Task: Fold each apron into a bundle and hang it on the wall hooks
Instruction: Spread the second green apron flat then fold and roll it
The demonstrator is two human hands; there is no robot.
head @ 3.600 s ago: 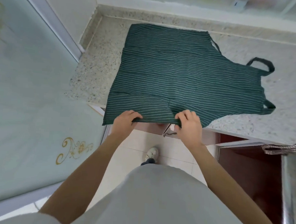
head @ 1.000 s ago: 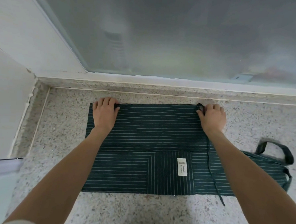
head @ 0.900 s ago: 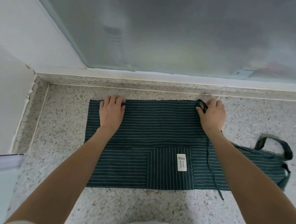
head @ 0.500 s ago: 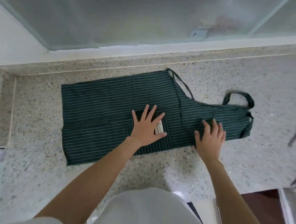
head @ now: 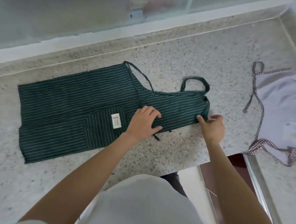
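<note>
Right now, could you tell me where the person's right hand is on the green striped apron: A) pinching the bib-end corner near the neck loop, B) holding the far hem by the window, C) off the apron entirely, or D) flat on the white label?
A: the right hand pinches the bib-end corner of the green striped apron, just below the neck loop, while the left hand grips the near edge beside the white label.

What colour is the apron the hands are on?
Dark green with thin white stripes: the apron, seen in the head view.
</note>
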